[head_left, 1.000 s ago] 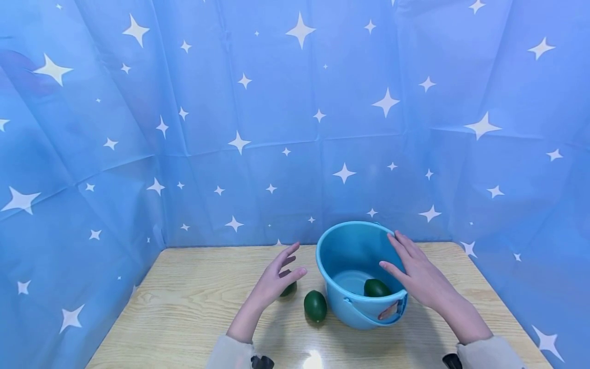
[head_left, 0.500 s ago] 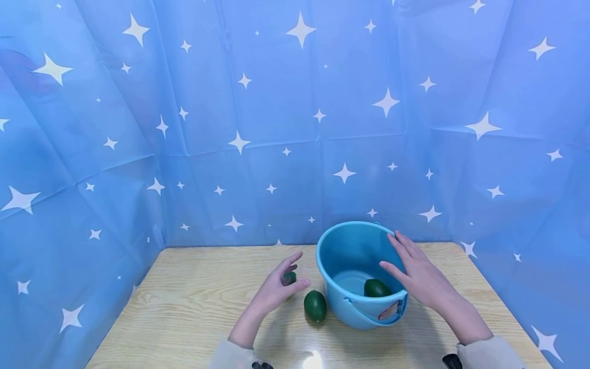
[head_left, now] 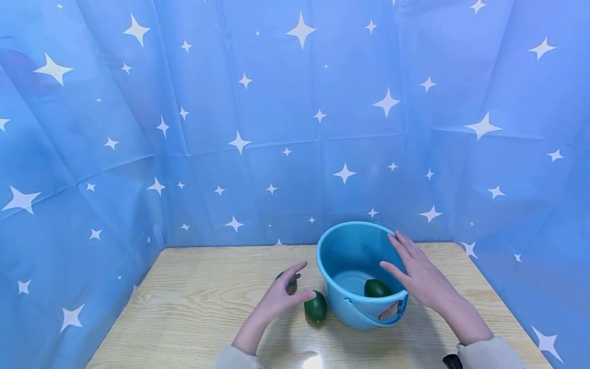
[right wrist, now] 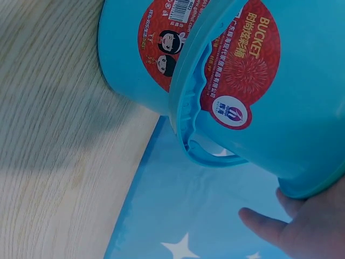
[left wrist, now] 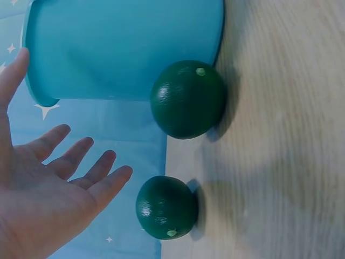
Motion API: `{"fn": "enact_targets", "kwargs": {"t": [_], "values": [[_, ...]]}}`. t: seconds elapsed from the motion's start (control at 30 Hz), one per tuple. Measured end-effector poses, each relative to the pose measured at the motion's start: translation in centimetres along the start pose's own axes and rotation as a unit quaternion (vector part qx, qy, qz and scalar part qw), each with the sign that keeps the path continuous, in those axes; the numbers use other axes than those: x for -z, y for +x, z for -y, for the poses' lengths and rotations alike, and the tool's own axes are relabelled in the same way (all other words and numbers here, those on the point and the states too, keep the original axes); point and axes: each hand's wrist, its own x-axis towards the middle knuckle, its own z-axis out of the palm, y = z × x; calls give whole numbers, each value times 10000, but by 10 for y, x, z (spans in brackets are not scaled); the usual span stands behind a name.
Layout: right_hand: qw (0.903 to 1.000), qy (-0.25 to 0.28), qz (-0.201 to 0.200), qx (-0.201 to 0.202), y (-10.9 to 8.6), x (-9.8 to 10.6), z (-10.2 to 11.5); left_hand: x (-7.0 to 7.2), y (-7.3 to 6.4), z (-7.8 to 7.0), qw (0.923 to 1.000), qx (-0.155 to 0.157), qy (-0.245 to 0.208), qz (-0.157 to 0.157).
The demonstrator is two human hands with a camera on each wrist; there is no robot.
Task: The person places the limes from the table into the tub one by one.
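My left hand (head_left: 279,298) hovers over the table with fingers spread, thumb near a whole dark green lime (head_left: 315,307). Behind that hand a second lime (head_left: 294,287) is partly hidden. In the left wrist view both the nearer lime (left wrist: 188,100) and the other lime (left wrist: 167,208) sit apart from the fingers. A light blue bucket (head_left: 361,313) stands to their right, a lime (head_left: 377,288) lying on its bottom. My right hand (head_left: 424,279) rests on the bucket's right rim with fairly straight fingers. The bucket's handle (right wrist: 186,102) hangs down outside.
The wooden table (head_left: 184,307) carries everything, its back edge against a blue curtain (head_left: 276,169) with white stars. A red label (right wrist: 242,59) is on the bucket's side. Grey-white sleeves (head_left: 490,353) cover the forearms.
My left hand has shifted slightly right and toward the front, its thumb coming over the nearer lime's edge. The right hand and the bucket have stayed put.
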Motion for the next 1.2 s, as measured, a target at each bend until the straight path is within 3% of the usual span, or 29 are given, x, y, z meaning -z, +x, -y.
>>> {"fn": "enact_targets", "kwargs": {"t": [0.43, 1.2], "values": [[10000, -15, -51, 28, -1, -1, 0, -12, -1, 13, 9992, 396, 19, 16], [10000, -18, -30, 4, 0, -1, 1, -24, -1, 26, 9978, 469, 459, -7]]}}
